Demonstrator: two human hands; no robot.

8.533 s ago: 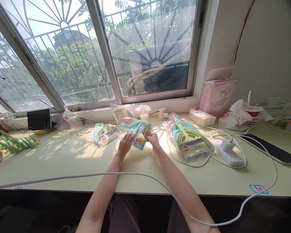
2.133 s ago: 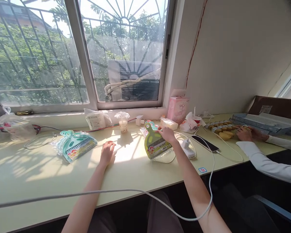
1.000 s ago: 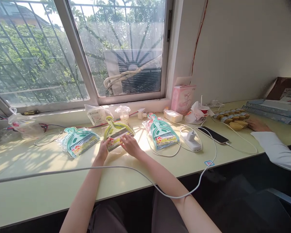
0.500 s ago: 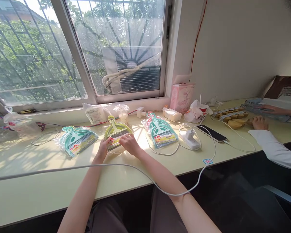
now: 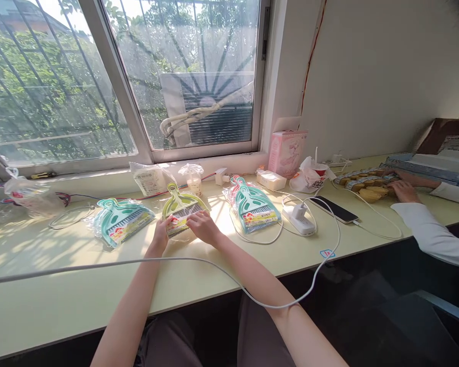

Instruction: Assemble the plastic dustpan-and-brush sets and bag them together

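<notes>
Between my hands is a yellow-green dustpan and brush set (image 5: 180,202) in clear plastic wrap, its handle pointing toward the window. My left hand (image 5: 161,233) grips its lower left edge. My right hand (image 5: 203,226) has its fingers closed on the wrap at the lower right, by the printed label. To the left lies a teal dustpan set (image 5: 124,220) in its wrap. On the right, more wrapped dustpan sets (image 5: 257,210), teal and red, lie stacked.
A white cable crosses above my forearms. Nearby are a power strip (image 5: 299,220), a phone (image 5: 335,210), a pink box (image 5: 287,153) and a plastic cup (image 5: 193,179). At the right, another person's hand (image 5: 404,191) touches yellow packaged items (image 5: 371,183).
My hands and the green dustpan set have barely shifted; its plastic wrap looks more raised near my right fingers. The other person's hand has moved left onto the yellow items.
</notes>
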